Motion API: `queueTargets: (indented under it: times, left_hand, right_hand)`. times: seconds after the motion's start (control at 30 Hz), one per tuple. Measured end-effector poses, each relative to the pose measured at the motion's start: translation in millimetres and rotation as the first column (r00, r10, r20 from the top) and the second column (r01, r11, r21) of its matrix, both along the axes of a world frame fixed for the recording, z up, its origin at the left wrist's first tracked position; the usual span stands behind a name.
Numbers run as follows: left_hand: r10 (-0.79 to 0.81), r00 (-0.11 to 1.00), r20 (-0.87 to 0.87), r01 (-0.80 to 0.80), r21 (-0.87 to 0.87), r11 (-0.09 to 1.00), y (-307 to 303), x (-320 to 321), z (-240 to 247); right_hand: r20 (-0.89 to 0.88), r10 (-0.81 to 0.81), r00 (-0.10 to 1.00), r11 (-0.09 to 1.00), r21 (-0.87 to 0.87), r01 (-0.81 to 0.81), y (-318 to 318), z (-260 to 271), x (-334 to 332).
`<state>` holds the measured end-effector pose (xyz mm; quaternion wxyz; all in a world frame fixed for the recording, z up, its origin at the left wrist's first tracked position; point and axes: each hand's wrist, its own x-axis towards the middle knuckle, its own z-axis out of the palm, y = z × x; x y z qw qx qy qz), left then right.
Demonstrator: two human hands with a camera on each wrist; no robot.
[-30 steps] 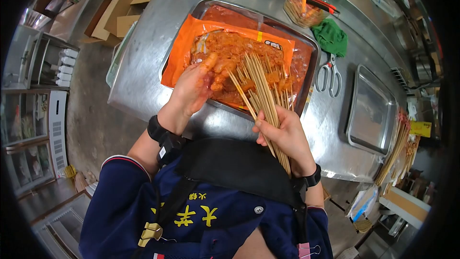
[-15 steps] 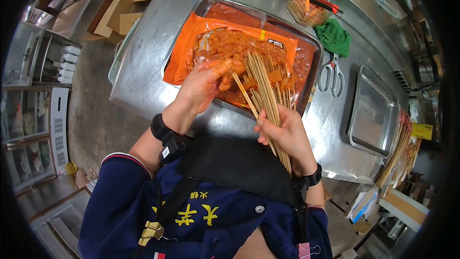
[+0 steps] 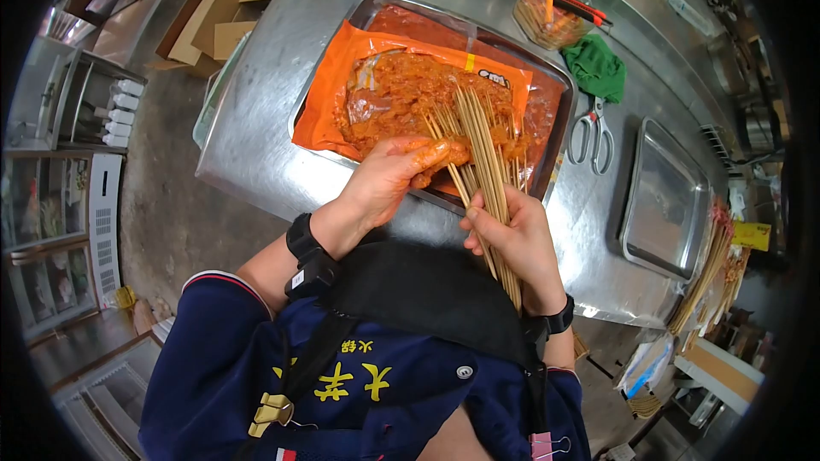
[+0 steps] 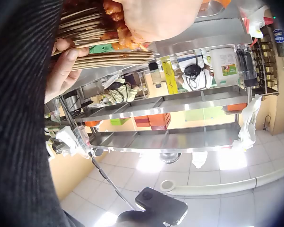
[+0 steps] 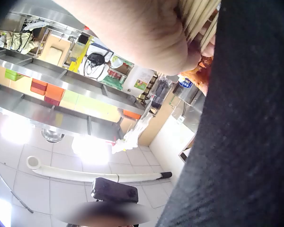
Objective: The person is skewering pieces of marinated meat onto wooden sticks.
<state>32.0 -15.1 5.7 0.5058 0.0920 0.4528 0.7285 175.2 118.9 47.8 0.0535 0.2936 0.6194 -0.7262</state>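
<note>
My right hand [image 3: 512, 235] grips a thick bundle of bamboo skewers [image 3: 485, 158], its thumb along one that stands off to the left. My left hand [image 3: 384, 175], fingertips coated in orange sauce, pinches a piece of marinated meat [image 3: 459, 150] at the upper end of that skewer. In the left wrist view the meat [image 4: 124, 37] lies against the fingers beside the skewers [image 4: 111, 59]. Behind both hands, an opened orange bag [image 3: 320, 111] of sauced meat lies in a metal tray [image 3: 559, 119]. Several skewer tips overlap the meat there.
Right of the tray lie scissors [image 3: 591, 141] and a green cloth [image 3: 594, 67]. Beyond it stands a clear tub [image 3: 534, 21] with pens across it. A second metal tray [image 3: 666, 196] sits farther right, near more skewers [image 3: 705, 269] at the table's edge.
My left hand has moved right, from over the front of the bag to the skewers, bringing the meat to one skewer's end. The right hand stays nearly in place with the bundle.
</note>
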Motion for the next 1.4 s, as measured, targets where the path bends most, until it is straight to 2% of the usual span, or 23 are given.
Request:
queueTargets:
  times: [0.07,0.1,0.13,0.17,0.27,0.3,0.33,0.37,0.43,0.53,0.63,0.67,0.77,0.9,1.1,1.2,1.3,1.4]
  left_hand:
    - [0.048,0.999,-0.018,-0.049,-0.025,0.998,3.5,1.3,-1.0]
    - [0.065,0.998,-0.017,-0.065,-0.034,0.997,4.7,1.3,-3.9]
    - [0.081,0.997,-0.016,-0.081,-0.044,0.996,5.7,1.5,-6.1]
    - [0.061,0.998,-0.026,-0.062,-0.042,0.997,7.2,0.9,-7.1]
    - [0.045,0.997,-0.058,-0.047,-0.036,0.998,16.3,0.0,-4.7]
    - [0.069,0.995,-0.068,-0.071,-0.037,0.997,22.0,2.9,-0.3]
    - [0.090,0.993,-0.075,-0.093,-0.039,0.995,27.2,5.6,2.1]
    - [0.120,0.974,-0.190,-0.126,-0.015,0.992,31.7,6.9,-2.7]
    - [0.182,0.894,-0.409,-0.182,0.040,0.983,38.0,6.8,-13.5]
    - [0.281,0.670,-0.687,-0.366,0.024,0.930,27.4,2.4,-14.5]
    - [0.176,0.924,-0.340,-0.175,0.034,0.984,10.1,-7.3,10.7]
    - [0.067,0.971,-0.231,-0.079,-0.043,0.996,3.9,-7.4,19.1]
    - [0.029,0.979,-0.199,-0.021,0.042,0.999,4.4,-1.4,7.5]
    - [0.037,0.980,-0.195,-0.034,0.018,0.999,4.0,-1.3,12.5]
    - [0.052,0.955,-0.291,-0.059,-0.015,0.998,1.7,-1.5,5.9]
    - [0.149,0.964,-0.222,-0.155,-0.008,0.988,7.4,4.1,8.2]
    - [0.064,0.981,-0.181,-0.077,-0.066,0.995,2.2,-0.4,4.4]
    - [-0.002,0.997,-0.076,0.005,0.038,0.999,-2.6,-7.8,0.7]
  right_hand:
    - [-0.032,-0.009,0.999,0.995,0.097,0.013,-1.8,-1.4,1.0]
    - [-0.139,0.065,0.988,0.938,0.347,-0.013,0.2,-3.6,1.7]
    - [-0.221,0.162,0.962,0.819,0.574,-0.006,4.1,-6.1,3.7]
    - [-0.272,0.274,0.923,0.647,0.762,0.033,7.5,-6.8,5.5]
    - [-0.384,0.287,0.877,0.675,0.731,0.100,13.0,-3.5,8.1]
    - [-0.297,0.175,0.939,0.853,0.521,0.006,11.0,2.4,9.0]
    - [-0.172,0.090,0.981,0.965,0.257,-0.044,6.5,11.9,10.7]
    - [-0.022,0.043,0.999,0.999,-0.032,-0.044,3.8,17.3,11.5]
    - [0.008,0.076,0.997,0.996,-0.051,-0.076,6.8,6.7,8.0]
    - [-0.004,0.087,0.996,0.995,-0.054,-0.087,11.3,-1.8,5.4]
    - [-0.005,0.096,0.995,0.995,-0.039,-0.096,9.4,-1.7,5.1]
    - [-0.012,0.107,0.994,0.993,-0.040,-0.107,9.2,-3.5,4.7]
    - [-0.044,0.132,0.990,0.991,-0.025,-0.134,4.6,-6.8,1.3]
    - [-0.072,0.126,0.989,0.992,0.021,-0.125,3.2,-5.7,4.4]
    - [-0.037,0.110,0.993,0.993,-0.031,-0.111,3.0,-2.7,3.5]
    - [-0.046,0.118,0.992,0.992,-0.038,-0.119,3.8,-4.5,4.1]
    - [-0.039,0.105,0.994,0.992,-0.065,-0.108,5.0,-5.5,4.9]
    - [-0.043,0.014,0.999,0.985,-0.173,-0.021,7.2,-8.5,6.8]
